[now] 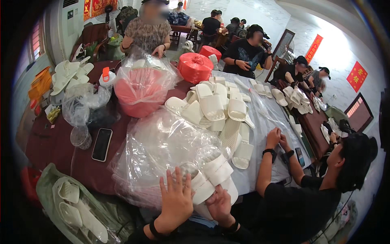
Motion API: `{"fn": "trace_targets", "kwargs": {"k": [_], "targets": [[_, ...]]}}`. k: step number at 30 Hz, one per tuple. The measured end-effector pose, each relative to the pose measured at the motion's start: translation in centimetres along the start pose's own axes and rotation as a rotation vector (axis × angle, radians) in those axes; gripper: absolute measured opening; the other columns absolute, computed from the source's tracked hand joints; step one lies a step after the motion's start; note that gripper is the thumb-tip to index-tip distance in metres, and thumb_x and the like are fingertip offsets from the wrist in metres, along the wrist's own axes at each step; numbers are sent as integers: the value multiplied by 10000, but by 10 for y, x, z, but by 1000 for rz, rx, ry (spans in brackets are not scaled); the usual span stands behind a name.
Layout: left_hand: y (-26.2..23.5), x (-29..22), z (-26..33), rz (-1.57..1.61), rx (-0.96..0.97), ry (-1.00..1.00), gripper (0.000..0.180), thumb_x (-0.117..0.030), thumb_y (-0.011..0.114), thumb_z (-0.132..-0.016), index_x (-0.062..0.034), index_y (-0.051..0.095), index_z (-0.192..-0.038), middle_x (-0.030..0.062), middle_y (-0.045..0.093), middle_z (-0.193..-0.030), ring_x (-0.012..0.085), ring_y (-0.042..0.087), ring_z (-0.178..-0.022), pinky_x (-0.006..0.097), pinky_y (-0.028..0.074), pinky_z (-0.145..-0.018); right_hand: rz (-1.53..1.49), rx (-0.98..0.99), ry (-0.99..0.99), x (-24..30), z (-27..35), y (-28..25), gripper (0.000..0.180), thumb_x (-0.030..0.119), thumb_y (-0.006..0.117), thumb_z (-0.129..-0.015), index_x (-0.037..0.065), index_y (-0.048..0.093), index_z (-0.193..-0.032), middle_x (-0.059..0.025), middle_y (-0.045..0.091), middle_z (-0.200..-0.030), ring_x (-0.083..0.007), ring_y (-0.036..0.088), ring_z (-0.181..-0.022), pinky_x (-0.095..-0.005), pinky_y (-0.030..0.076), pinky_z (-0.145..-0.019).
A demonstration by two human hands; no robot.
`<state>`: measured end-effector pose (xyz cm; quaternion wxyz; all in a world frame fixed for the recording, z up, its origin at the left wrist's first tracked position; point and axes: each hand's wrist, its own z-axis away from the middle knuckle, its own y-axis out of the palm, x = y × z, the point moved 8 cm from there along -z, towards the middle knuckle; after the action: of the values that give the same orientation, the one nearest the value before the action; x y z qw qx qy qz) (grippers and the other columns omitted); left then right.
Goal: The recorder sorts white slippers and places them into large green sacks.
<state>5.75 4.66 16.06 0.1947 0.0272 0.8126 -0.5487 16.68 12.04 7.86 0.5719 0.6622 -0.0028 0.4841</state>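
Observation:
In front of me is a pair of white slide slippers (217, 170) at the near edge of the table, side by side. My left hand (176, 197) is open, fingers spread, at the left slipper's side and over the transparent plastic bags (150, 150). With fingers curled at the near end of the slippers, my right hand (219, 204) grips one from below; part of the grip is hidden. Beyond them a heap of white slippers (211, 103) spreads over the table. The stack of flat bags reaches from the heap to my left hand.
A phone (102, 144) and a plastic cup (81, 137) lie to the left. Behind stand a red tub (142, 91) covered in plastic and a roll of red twine (196, 67). A green sack (73, 203) holds slippers at lower left. A co-worker (308, 195) sits close on my right.

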Motion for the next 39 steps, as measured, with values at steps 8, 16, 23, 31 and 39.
{"fn": "trace_targets", "kwargs": {"k": [8,16,23,31,39], "targets": [[-18,56,-17,337,-263,-91,386,-110,547,-854,-9,518,-1226,253,474,-1280,425,480,-1147,467,398,-947,456,-50,-25,-7,2,-17,518,267,390,-949,-38,309,-1359,-99,507,-1221,-150,490,-1080,-276,383,-920],[-64,104,-44,428,-498,-293,199,-110,530,-906,23,604,-1034,198,633,-1026,351,609,-957,371,483,-808,345,-206,-38,28,-1,-34,440,259,360,-956,-40,448,-1266,-120,552,-1200,-202,539,-1081,-310,406,-929],[-52,85,-54,366,-404,-156,259,-101,508,-905,-39,584,-1145,204,602,-1104,361,584,-997,391,475,-830,50,-110,-77,47,23,-12,428,206,327,-945,-67,441,-1255,-175,551,-1198,-259,564,-1075,-357,454,-909],[-5,39,-43,201,56,109,503,-11,437,-856,-15,368,-1355,241,334,-1397,453,386,-1211,457,338,-996,424,-420,162,28,17,-21,372,219,389,-929,-73,559,-1085,-140,641,-999,-204,629,-860,-308,487,-788],[24,12,-21,146,123,136,549,-171,504,-861,-67,358,-1379,227,236,-1457,489,203,-1315,657,127,-1014,55,-265,98,11,0,-3,407,281,361,-949,-9,449,-1221,-93,611,-1015,-176,572,-903,-288,418,-841]]}}
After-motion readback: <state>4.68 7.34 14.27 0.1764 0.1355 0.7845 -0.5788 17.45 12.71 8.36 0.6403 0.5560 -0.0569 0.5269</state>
